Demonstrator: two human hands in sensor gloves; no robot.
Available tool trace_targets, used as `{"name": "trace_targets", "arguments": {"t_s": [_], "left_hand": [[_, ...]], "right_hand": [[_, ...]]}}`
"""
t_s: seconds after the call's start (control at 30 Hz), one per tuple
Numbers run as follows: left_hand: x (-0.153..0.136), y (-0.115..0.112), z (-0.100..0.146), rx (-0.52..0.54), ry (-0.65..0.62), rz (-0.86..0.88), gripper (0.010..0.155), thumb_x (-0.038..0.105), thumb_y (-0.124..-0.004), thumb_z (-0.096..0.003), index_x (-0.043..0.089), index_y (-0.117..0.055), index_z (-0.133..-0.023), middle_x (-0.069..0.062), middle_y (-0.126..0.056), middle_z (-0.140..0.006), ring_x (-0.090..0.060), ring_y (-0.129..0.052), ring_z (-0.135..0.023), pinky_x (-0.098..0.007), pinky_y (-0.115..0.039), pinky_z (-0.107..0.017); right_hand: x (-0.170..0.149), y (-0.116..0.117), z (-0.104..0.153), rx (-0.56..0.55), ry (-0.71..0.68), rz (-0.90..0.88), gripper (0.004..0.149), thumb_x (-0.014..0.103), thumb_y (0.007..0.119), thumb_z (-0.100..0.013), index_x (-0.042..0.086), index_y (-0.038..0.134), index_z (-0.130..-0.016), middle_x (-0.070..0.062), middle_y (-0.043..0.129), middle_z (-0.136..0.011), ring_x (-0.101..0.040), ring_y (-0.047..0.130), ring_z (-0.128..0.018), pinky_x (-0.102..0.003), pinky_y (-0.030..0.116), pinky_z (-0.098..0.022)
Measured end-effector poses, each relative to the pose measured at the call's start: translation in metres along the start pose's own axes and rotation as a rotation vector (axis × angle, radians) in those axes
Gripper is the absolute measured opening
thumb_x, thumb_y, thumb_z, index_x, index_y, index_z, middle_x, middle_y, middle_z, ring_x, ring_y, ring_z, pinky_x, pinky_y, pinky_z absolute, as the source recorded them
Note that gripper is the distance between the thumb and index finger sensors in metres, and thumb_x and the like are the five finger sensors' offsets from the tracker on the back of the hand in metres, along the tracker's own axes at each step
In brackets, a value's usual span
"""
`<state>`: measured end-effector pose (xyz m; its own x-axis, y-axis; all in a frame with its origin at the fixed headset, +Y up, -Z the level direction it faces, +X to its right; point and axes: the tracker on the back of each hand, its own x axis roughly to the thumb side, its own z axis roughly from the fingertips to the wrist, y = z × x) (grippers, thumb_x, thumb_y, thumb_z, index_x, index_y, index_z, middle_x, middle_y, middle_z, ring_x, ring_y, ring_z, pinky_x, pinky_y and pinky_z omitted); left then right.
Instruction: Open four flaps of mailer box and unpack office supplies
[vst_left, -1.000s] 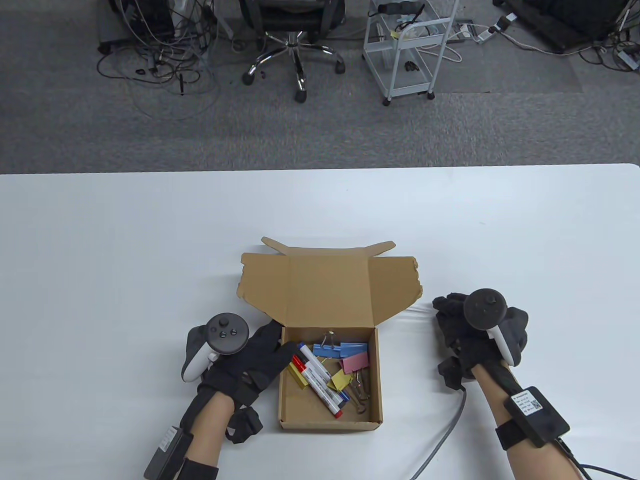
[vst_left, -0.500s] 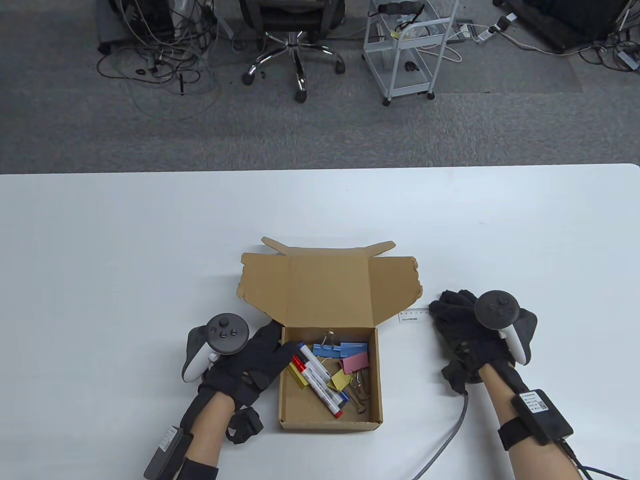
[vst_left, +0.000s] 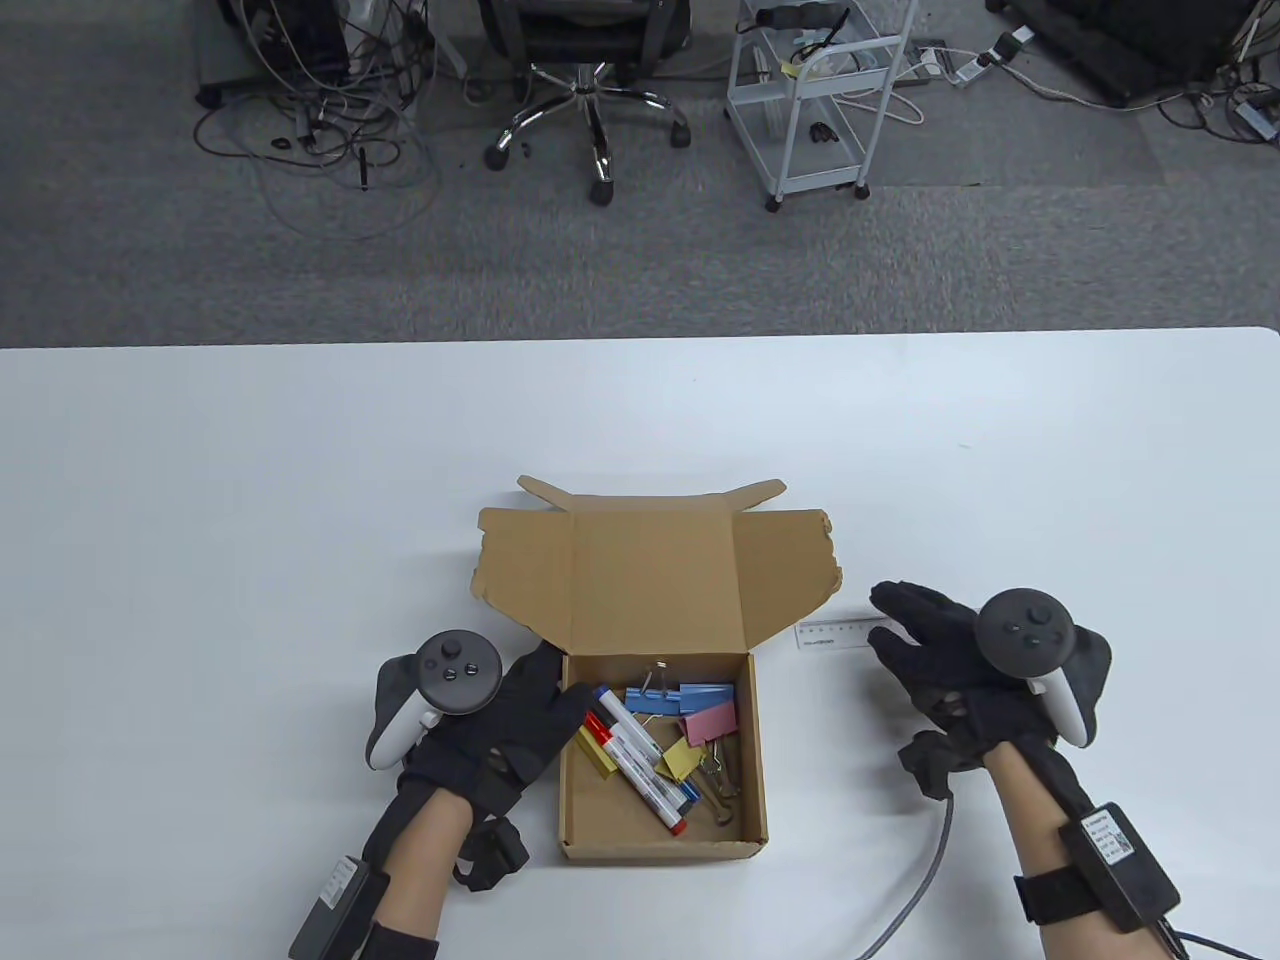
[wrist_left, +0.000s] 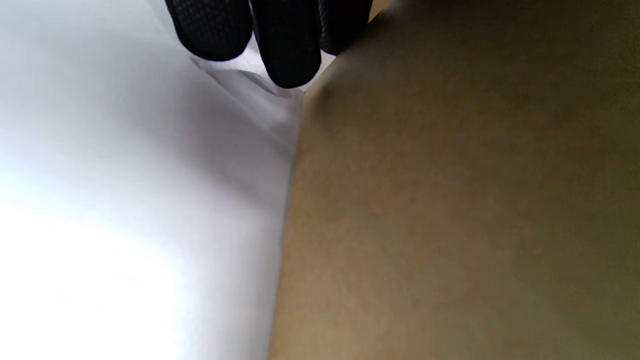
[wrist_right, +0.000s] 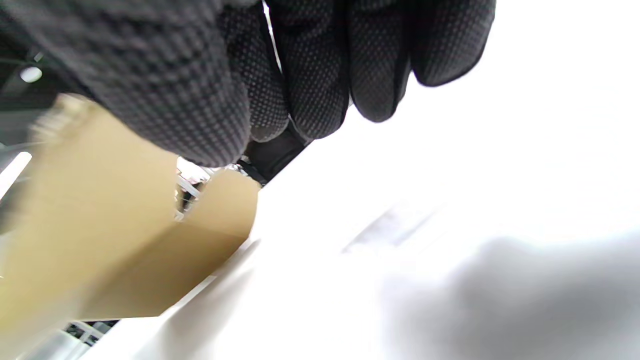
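Observation:
The brown mailer box (vst_left: 575, 800) stands open near the table's front edge, its lid (vst_left: 655, 575) folded flat to the far side. Inside lie red and blue markers (vst_left: 635, 755), blue and pink binder clips (vst_left: 708, 720) and yellow sticky notes (vst_left: 680, 762). My left hand (vst_left: 555, 690) holds the box's left wall, thumb over the rim and fingers (wrist_left: 290, 45) outside, touching the table beside the wall (wrist_left: 450, 200). My right hand (vst_left: 920, 630) is open and empty, fingers spread, right of the box. A clear ruler (vst_left: 840, 634) lies on the table by its fingertips (wrist_right: 370, 70).
The white table (vst_left: 300, 500) reaches far and to both sides. A grey cable (vst_left: 915, 890) runs from my right wrist across the table. An office chair (vst_left: 585, 90) and a white cart (vst_left: 815, 100) stand on the floor beyond the far edge.
My right hand has moved right and toward me and spread its fingers, uncovering the clear ruler on the table. The left hand stays on the box.

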<state>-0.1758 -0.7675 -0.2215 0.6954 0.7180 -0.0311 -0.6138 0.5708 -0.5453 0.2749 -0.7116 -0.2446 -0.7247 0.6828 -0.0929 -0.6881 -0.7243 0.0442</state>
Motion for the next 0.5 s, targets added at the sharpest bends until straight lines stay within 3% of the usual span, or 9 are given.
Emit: {"name": "trace_targets", "arguments": {"t_s": [0.23,0.5], "left_hand": [[0.0,0.0,0.0,-0.004,0.001,0.001,0.085,0.084,-0.053,-0.0488,0.041,-0.021,-0.115,0.006,-0.045,-0.124,-0.025,-0.063,-0.11,-0.049,-0.058,-0.077],[0.001,-0.002,0.001,0.003,0.01,0.003,0.085,0.083,-0.053,-0.049,0.041,-0.021,-0.115,0.006,-0.044,-0.124,-0.025,-0.063,-0.11,-0.049,-0.058,-0.077]], "right_hand": [[0.058,-0.002,0.041,0.178,-0.048,-0.143,0.053,0.055,0.091,-0.044,0.029,0.083,-0.09,-0.003,0.097,-0.083,-0.027,0.102,-0.066,-0.042,0.09,-0.046],[0.131,0.064,0.054,0.597,0.029,-0.134,0.064,0.057,0.089,-0.046,0.025,0.072,-0.098,-0.008,0.086,-0.095,-0.025,0.104,-0.066,-0.04,0.093,-0.045]]}}
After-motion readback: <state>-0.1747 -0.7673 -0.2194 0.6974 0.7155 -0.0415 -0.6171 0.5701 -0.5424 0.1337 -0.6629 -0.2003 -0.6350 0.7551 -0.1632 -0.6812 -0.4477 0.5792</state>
